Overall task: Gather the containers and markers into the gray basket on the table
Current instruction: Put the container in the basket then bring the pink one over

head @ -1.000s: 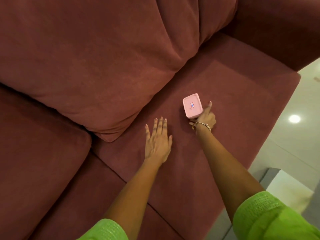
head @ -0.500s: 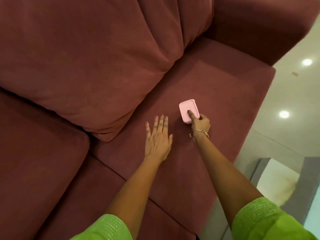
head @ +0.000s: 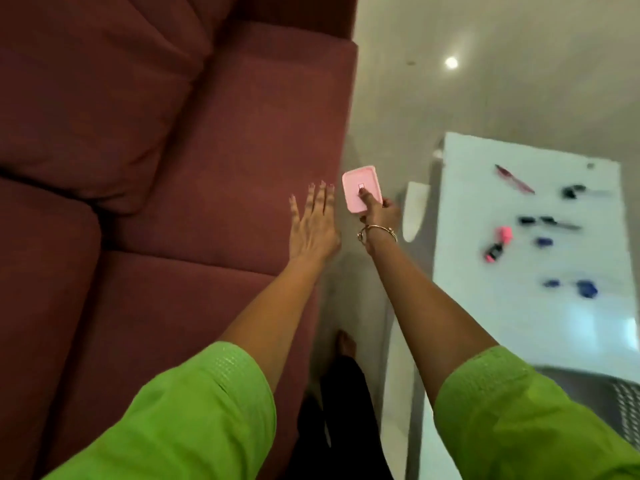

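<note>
My right hand (head: 379, 213) grips a small pink container (head: 358, 183) with a square lid, held in the air past the sofa's front edge, one finger resting on the lid. My left hand (head: 313, 223) is flat and open over the edge of the sofa seat, holding nothing. On the white table (head: 485, 306) at the right lie several blurred markers: a pink-capped one (head: 498, 244), a long pink one (head: 514, 178), black ones (head: 549, 221) and blue ones (head: 585, 288). The gray basket (head: 609, 386) shows partly at the lower right, behind my right sleeve.
The maroon sofa (head: 173, 168) with its back cushions fills the left half. Glossy floor (head: 485, 81) lies beyond it. My foot and dark trouser leg (head: 343, 393) stand in the gap between sofa and table. A white chair part (head: 414, 209) sits beside the table.
My right hand has lifted the pink container off the sofa seat and carried it right, past the seat's edge. The view has swung right, bringing the table, markers and basket into sight.
</note>
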The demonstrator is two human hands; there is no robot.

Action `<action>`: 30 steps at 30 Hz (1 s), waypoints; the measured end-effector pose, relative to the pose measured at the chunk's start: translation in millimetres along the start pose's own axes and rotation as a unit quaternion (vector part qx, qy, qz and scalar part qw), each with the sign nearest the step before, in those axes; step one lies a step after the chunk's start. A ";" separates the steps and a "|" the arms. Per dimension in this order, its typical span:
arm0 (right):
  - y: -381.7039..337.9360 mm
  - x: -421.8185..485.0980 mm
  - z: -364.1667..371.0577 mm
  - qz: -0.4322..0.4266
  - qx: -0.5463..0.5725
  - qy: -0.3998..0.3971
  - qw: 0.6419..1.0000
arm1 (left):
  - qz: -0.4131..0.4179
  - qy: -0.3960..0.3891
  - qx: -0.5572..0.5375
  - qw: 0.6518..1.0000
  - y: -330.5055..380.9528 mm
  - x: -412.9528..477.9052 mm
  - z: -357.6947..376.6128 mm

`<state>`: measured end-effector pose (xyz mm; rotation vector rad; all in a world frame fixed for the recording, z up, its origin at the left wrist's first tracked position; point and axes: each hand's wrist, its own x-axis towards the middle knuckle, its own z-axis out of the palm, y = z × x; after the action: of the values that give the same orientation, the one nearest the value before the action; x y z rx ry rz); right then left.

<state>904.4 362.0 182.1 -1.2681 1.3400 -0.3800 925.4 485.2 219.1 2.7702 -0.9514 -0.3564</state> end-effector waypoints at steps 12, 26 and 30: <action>150.4 -75.5 -370.4 0.086 0.087 0.149 0.981 | 0.181 -0.079 -0.013 0.980 229.5 -200.7 107.5; 256.8 -48.7 -543.8 0.041 0.021 0.139 0.989 | 0.184 -0.120 0.044 0.975 294.8 -330.2 214.2; 273.6 -12.3 -539.4 0.029 0.013 0.083 0.996 | 0.190 -0.117 0.056 0.973 302.2 -309.2 242.0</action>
<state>321.1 224.6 98.9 -1.1941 1.5046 -0.4697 445.3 418.9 116.2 2.5958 -1.5687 -0.5873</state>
